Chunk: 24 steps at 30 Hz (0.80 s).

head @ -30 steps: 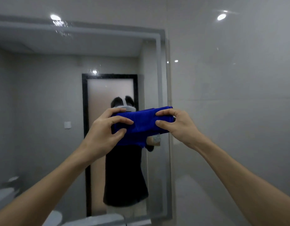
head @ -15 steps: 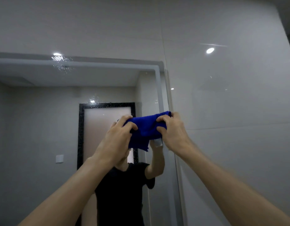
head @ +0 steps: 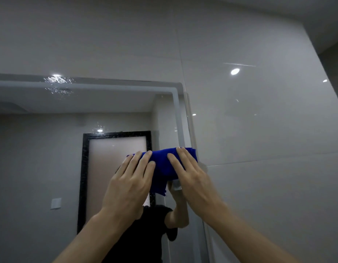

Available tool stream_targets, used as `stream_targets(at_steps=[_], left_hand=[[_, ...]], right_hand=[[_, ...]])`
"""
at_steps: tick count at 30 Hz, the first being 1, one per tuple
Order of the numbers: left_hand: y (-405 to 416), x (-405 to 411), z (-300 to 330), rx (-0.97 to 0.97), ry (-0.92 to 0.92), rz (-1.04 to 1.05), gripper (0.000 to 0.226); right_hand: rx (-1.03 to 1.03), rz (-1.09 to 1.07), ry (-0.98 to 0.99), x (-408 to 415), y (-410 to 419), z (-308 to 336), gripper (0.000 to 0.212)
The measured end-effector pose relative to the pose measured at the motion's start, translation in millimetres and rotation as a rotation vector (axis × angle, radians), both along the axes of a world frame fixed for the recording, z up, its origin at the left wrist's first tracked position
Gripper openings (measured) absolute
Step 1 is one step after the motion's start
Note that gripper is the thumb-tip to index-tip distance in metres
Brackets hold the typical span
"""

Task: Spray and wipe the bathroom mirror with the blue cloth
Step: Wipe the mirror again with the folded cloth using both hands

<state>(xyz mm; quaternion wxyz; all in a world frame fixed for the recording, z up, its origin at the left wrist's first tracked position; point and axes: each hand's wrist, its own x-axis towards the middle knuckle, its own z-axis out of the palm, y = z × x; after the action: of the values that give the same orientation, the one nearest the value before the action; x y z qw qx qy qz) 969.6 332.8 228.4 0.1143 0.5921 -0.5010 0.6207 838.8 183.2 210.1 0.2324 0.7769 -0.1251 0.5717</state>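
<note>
**tilefan:** Grey glossy tiles everywhere, so where's the wipe at?

**mopguy:** Fingers (head: 145, 158) on both hands are flat and straight, pressing the blue cloth (head: 162, 164) against the mirror (head: 40, 149) near its right edge. Left hand (head: 130, 183) and right hand (head: 189, 177) sit side by side on it.

**tilefan:** Much done?

**mopguy:** Spraying looks done; droplets (head: 58, 85) sit along the top edge, unwiped. I'd say wiping is just starting, with most of the glass left.

**tilefan:** Changed from half a second ago?

**mopguy:** Yep, then both hands were pinching the bunched cloth; now they're spread flat, and the view tilted up.
</note>
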Motion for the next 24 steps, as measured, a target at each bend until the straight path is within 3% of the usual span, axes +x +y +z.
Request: stream_targets(at_steps=[3,7,10,13,15,19,24], left_hand=[[-12,21,-8,0.037,0.030,-0.047,0.107],[-26,32,-17,-0.018,-0.018,-0.083,0.087],[-31,36,-19,-0.046,-0.044,-0.082,0.087],[-32,36,-12,-0.068,-0.074,-0.083,0.079],[-34,34,-4,-0.083,-0.074,-0.072,0.075],[-37,20,33,-0.072,-0.008,0.014,0.100],[-44,13,91,-0.128,-0.030,0.044,0.090]], right_hand=[[-0.027,-0.075,0.049,9,-12,-15,0.071],[-0.040,-0.074,0.041,11,-21,-17,0.089],[-0.115,-0.066,-0.003,12,-26,-17,0.084],[-0.102,-0.043,-0.007,13,-30,-12,0.093],[-0.120,-0.024,0.015,12,-35,-1,0.095],[-0.142,0.000,0.008,6,-41,42,0.073],[-0.088,-0.044,0.080,-1,-42,104,0.078]])
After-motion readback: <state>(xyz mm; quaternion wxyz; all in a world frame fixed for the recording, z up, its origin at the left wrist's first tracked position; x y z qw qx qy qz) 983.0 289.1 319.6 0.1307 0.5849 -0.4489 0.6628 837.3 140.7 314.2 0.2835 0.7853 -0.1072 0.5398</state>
